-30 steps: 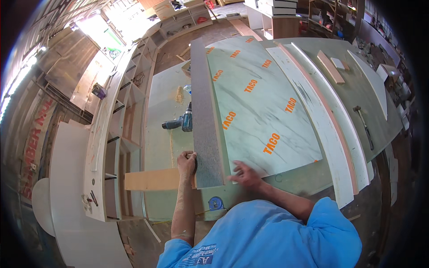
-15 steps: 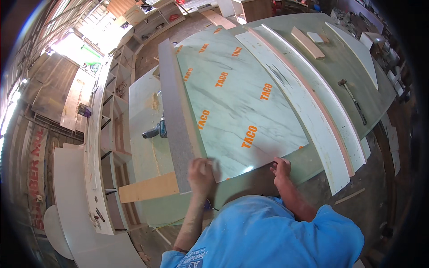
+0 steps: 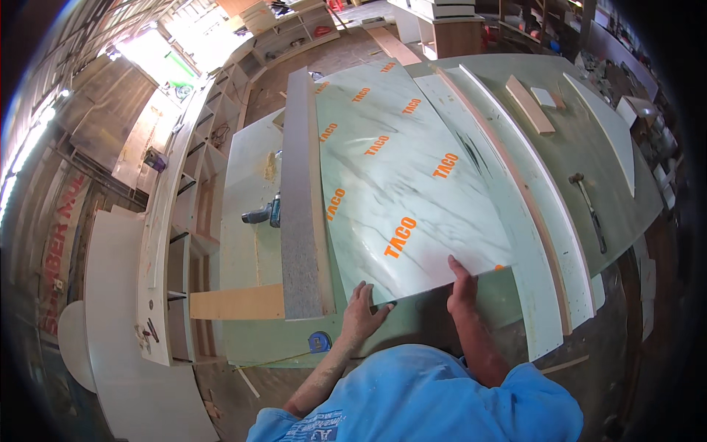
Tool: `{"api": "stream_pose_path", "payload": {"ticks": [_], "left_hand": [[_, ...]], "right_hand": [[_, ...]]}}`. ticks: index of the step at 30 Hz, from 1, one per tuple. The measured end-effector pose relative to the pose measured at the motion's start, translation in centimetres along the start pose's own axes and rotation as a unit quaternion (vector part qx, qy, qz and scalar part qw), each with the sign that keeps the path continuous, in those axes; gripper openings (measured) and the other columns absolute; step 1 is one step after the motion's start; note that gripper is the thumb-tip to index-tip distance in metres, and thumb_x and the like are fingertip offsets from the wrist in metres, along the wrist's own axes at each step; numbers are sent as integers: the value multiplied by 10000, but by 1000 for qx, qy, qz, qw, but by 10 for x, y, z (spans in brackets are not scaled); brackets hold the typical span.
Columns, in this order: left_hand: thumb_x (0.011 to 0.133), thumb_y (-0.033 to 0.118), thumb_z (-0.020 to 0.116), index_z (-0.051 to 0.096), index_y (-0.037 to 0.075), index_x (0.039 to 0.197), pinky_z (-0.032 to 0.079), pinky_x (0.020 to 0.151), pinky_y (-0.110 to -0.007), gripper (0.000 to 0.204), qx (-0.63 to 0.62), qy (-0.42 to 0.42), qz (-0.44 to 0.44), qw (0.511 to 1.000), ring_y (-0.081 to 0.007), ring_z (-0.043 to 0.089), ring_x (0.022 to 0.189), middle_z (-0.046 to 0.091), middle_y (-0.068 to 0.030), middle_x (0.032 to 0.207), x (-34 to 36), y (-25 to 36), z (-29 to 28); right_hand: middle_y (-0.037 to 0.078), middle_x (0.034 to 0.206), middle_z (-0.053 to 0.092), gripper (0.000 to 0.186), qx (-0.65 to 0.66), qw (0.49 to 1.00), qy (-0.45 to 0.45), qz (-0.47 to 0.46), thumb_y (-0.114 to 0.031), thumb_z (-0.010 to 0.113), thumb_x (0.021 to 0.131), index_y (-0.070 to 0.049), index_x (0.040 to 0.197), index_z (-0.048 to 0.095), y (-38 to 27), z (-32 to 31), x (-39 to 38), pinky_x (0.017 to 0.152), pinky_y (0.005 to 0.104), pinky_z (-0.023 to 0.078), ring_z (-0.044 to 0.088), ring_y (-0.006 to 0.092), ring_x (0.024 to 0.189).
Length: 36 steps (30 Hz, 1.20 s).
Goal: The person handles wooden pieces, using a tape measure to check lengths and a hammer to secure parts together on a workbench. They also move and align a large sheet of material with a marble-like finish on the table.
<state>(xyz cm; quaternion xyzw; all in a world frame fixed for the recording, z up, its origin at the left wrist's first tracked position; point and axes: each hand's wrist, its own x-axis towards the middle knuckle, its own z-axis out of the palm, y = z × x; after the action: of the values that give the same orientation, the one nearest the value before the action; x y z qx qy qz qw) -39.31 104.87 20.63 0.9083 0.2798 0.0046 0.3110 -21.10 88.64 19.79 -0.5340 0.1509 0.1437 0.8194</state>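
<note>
A marble-patterned laminate sheet (image 3: 420,199) with orange lettering lies over the pale green worktop (image 3: 250,339). At its near edge, my right hand (image 3: 462,289) grips the sheet, thumb on top and the other fingers hidden beneath. My left hand (image 3: 362,313) is at the sheet's near left corner, fingers stretched and thumb apart, touching or almost touching the edge. Left of the sheet runs a long grey-topped board (image 3: 300,199). A blue tape measure (image 3: 319,342) sits beside my left forearm, its tape drawn out leftward.
A cordless drill (image 3: 264,212) lies left of the grey board, beyond a light wooden plank (image 3: 236,302). Long white strips (image 3: 541,302) flank the sheet's right side. Farther right are a hammer (image 3: 589,210) and a wood block (image 3: 529,107). Open shelving (image 3: 180,250) stands at the left.
My left hand has moved right, off the grey board's end to the sheet's corner, and its fingers have spread. The sheet's near edge has shifted slightly. The tape measure has come into view.
</note>
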Motion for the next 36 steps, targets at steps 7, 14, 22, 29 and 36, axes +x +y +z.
{"api": "stream_pose_path", "payload": {"ticks": [7, 14, 22, 29, 36], "left_hand": [[773, 460, 780, 456, 2, 1346, 450, 1013, -408, 802, -75, 54, -9, 996, -333, 537, 1209, 491, -202, 1309, -13, 30, -40], [866, 498, 691, 510, 6, 1300, 492, 923, -361, 681, -277, -45, 107, 954, -228, 603, 1069, 529, -138, 1203, -38, 23, -45], [859, 792, 402, 241, -54, 1477, 350, 1090, -500, 1060, -616, -101, -125, 771, -405, 357, 1359, 319, -324, 1453, -29, -23, -40], [763, 875, 425, 59, -55, 1514, 236, 1138, -578, 1251, -672, -202, -161, 694, -475, 118, 1444, 75, -406, 1506, -14, -23, 13], [778, 848, 383, 247, 126, 1522, 305, 1087, -579, 1046, -770, -256, 42, 584, -391, 386, 1323, 340, -163, 1502, -80, 1, 69]], "right_hand": [[159, 1230, 585, 496, -102, 949, -212, -212, -41, 687, 830, 54, 1284, 511, -77, 63, -35, 1018, 366, 413, 542, 251, 1160], [156, 1164, 632, 412, -288, 854, -269, -339, -71, 665, 850, 53, 1224, 544, -164, 77, -104, 948, 359, 463, 605, 241, 1069], [113, 1164, 612, 456, -418, 808, -194, -366, -53, 691, 837, 48, 1251, 528, -229, 3, -272, 966, 337, 448, 583, 213, 1076], [155, 1278, 542, 671, -336, 801, -10, -496, 5, 661, 748, 67, 1376, 432, -257, -96, -425, 1037, 345, 387, 528, 239, 1172], [193, 1372, 472, 753, -382, 759, 177, -497, -120, 681, 763, 93, 1414, 370, -272, -329, -563, 1081, 397, 347, 468, 279, 1253]]}}
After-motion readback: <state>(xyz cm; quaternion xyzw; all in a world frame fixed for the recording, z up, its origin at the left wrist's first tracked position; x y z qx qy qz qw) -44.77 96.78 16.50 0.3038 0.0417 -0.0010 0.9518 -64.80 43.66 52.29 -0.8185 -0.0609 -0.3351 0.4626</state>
